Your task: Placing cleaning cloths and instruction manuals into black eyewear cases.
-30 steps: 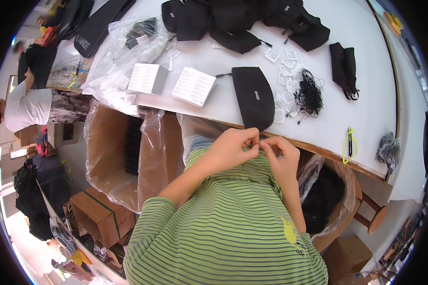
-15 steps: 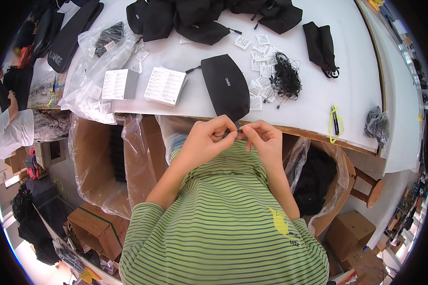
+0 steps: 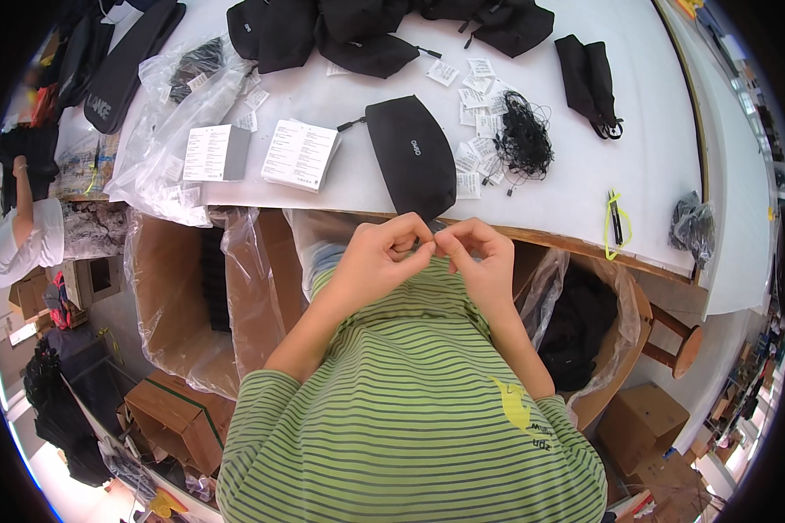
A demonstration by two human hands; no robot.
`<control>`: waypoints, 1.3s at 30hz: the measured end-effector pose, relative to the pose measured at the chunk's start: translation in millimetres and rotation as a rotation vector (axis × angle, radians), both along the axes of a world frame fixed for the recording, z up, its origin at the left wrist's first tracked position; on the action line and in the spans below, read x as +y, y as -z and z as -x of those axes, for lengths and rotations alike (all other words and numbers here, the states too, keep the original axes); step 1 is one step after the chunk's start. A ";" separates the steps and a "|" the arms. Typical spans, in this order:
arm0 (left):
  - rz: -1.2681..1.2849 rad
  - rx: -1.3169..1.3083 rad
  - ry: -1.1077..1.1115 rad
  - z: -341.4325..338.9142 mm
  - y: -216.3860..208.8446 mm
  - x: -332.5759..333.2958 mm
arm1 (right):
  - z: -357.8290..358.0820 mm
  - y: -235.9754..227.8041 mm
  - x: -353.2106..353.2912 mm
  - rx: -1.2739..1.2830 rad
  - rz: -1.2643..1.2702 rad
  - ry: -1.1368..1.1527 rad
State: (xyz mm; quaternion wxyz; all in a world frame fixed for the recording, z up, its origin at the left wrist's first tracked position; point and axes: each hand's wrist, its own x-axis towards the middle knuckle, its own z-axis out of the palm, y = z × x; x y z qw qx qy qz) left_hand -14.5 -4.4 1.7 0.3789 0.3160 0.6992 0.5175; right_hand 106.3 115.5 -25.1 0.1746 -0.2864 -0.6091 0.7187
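Just beyond our left hand and right hand lie one black pouch and, leftward, two white card stacks. Both hands pinch, fingertips closer than before; on what, we cannot tell.

Worn on head, left of fisheye pair; facing steeply down, close above green-striped shirt and white table.

The pouch at twelve o'clock is matt black cloth. Under it, the table has a smooth white top, with a wooden edge at three. The cards at eleven look like smooth paper; the bag at ten is clear, glossy, crinkled plastic. The box at eight is matt cardboard, the shirt at six matt cloth, the stool at four smooth wood.
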 end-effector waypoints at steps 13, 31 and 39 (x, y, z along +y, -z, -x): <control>0.156 0.197 0.211 -1.0 1.5 -5.0 | 46.3 3.9 39.0 -0.057 -0.668 -0.080; -0.187 0.986 -0.166 27.9 3.8 10.2 | 42.3 -40.2 46.5 -0.142 -0.965 -0.083; -0.235 1.181 -0.063 30.5 -4.0 5.9 | 25.1 -73.5 33.8 -0.067 -0.876 -0.156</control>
